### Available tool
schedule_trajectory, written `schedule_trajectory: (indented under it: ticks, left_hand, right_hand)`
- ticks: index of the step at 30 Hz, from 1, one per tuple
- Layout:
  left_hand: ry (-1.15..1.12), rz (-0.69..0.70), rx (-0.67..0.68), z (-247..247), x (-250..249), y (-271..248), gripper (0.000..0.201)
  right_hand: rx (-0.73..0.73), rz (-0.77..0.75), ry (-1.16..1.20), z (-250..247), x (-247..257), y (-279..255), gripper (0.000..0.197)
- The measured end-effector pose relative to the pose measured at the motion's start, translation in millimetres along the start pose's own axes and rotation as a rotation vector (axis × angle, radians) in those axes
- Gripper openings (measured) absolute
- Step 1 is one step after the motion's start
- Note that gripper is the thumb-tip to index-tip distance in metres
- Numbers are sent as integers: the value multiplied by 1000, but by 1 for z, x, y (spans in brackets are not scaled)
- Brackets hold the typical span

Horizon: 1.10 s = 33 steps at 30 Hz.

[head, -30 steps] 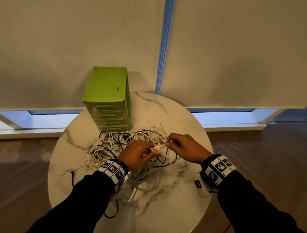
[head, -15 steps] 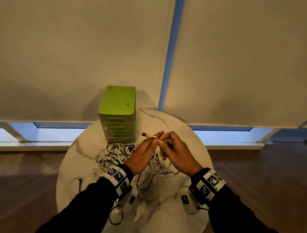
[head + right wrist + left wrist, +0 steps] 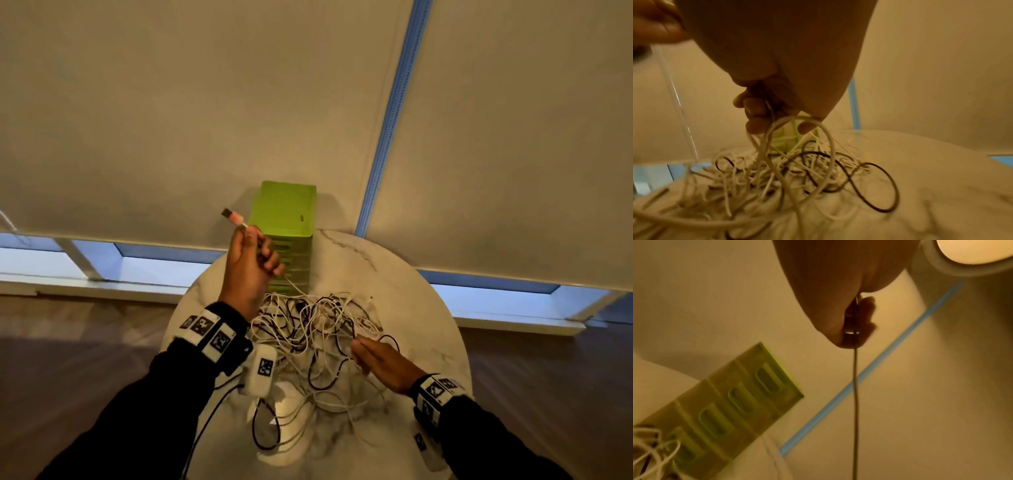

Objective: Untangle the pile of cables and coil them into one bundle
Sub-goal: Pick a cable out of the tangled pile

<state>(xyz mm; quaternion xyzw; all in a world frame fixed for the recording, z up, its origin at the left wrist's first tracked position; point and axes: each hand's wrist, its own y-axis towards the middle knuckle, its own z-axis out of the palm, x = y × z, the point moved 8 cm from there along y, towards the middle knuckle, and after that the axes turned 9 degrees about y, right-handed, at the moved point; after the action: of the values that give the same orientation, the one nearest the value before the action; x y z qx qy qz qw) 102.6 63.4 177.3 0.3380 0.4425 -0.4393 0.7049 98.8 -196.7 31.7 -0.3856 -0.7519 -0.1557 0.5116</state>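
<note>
**Left hand lifts a USB cable end clear of the tangle**

On the round marble worktop (image 3: 404, 291), the pile of cables (image 3: 308, 335) lies in a white and dark tangle near the middle. At its right edge, the right hand (image 3: 383, 363) has its fingers curled round a few white strands. Further back, the left hand (image 3: 250, 263) is raised, fist closed on a white cable whose USB plug (image 3: 230, 215) sticks out above. Behind stands a green drawer unit (image 3: 286, 219).

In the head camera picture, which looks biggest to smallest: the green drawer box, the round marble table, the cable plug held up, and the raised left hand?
1. Round marble table
2. Green drawer box and left hand: look alike; the hand is nearer the camera, so unranked.
3. Cable plug
</note>
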Motion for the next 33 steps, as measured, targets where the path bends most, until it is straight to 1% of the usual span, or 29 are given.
schedule_trajectory:
  ticks: [2,3,5,7,8,9,10,12,13,15,16,17,19,20,21,23,26,30,33]
  left_hand:
    - [28,33,-39,-16,-14,8,28]
    - [70,30,-43,-21,-14,8,28]
    - [246,-25,-3,-24,-4,0,28]
    - [520,-107,137,-15,16,-16,36]
    - [664,-149,231,-8,28,-25,41]
    - [760,-192,320,1,39,-35,45]
    - [794,-234,385,7,49,-43,47]
    - [764,-302,431,19,62,-54,50]
    - [735,-315,424,23,63,-56,51]
    - [624,-318,389,30,61,-54,50]
    - [559,-309,379,33,59,-50,46]
    - [489,-303,370,36,58,-48,38]
    - [360,-279,308,35,52,-39,24]
    - [306,-270,265,29,49,-33,25]
    - [231,-266,224,25,43,-28,30]
    - [78,-234,155,13,31,-15,35]
    - [-35,-143,112,1,9,2,35]
    - [-115,-11,3,-15,-25,21,34]
    - [-118,95,-74,-28,-58,26,35]
  right_hand:
    - [-35,-4,-76,-11,-10,-1,34]
    - [-84,-16,-97,-20,-8,1,33]
    - [-217,-39,-90,-38,7,8,32]
    - [-306,-80,-42,-48,31,16,34]
    - [-316,-108,-32,-47,45,20,35]
    - [-304,-136,-35,-43,60,23,34]
    - [-276,-165,-55,-36,76,25,33]
    - [-185,-216,-121,-18,99,30,27]
    - [-134,-227,-150,-8,107,31,24]
    - [-57,-236,-175,8,115,33,27]
    - [-33,-230,-157,13,117,33,27]
    - [-13,-225,-132,16,118,32,28]
    - [32,-213,-78,22,114,30,33]
    - [53,-201,-57,24,109,28,35]
    - [68,-185,-48,24,98,27,36]
    - [65,-136,-12,20,72,26,35]
    - [5,-60,34,3,40,25,32]
    - [-2,-38,-81,-13,28,26,32]
    - [-26,53,-210,-30,9,31,38]
